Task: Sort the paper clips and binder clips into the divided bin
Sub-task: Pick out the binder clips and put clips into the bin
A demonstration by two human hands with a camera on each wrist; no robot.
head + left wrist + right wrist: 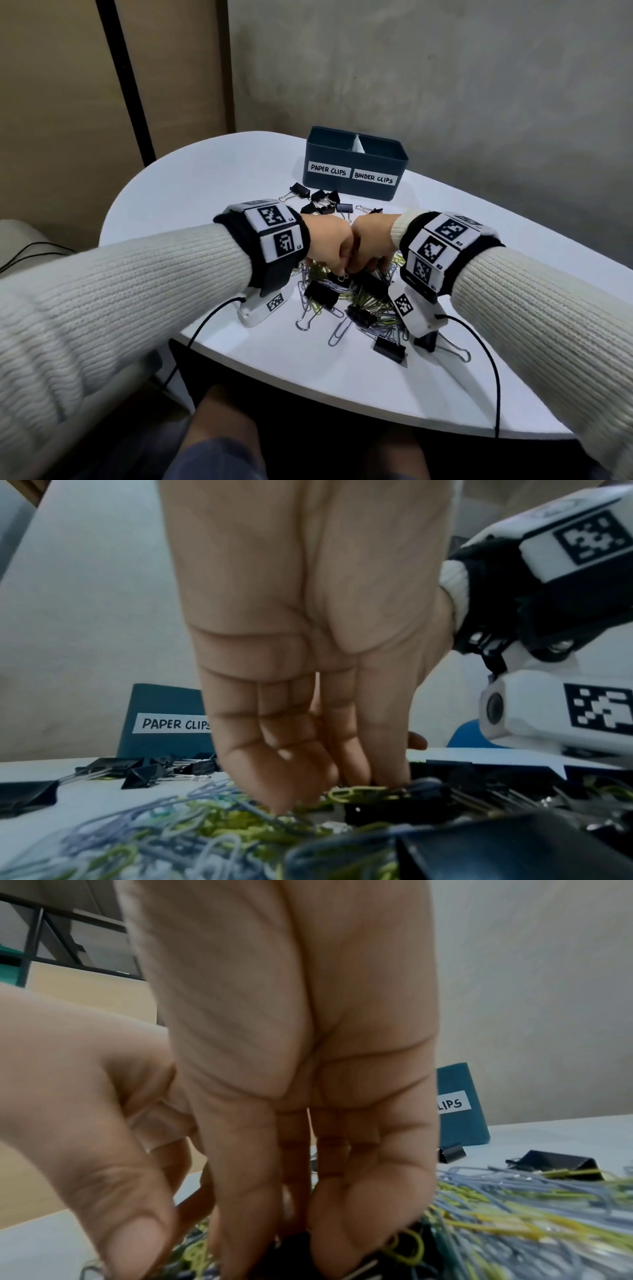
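Note:
A dark blue divided bin (342, 150) labelled PAPER CLIPS on the left and BINDER CLIPS on the right stands at the back of the white table (205, 178). A mixed pile of wire paper clips and black binder clips (363, 308) lies in front of me. Both hands reach down into it, knuckles touching. My left hand (337, 270) has curled fingers that pinch into the paper clips (212, 813). My right hand (294, 1240) closes its fingertips and thumb on a black binder clip (291, 1244) in the pile. Exactly what the left fingers hold is partly hidden.
Several black binder clips (322, 200) lie loose between the pile and the bin. One more binder clip (388, 349) sits near the table's front edge. Black cables (493, 377) hang from both wrist cameras over that edge. A grey wall stands behind the bin.

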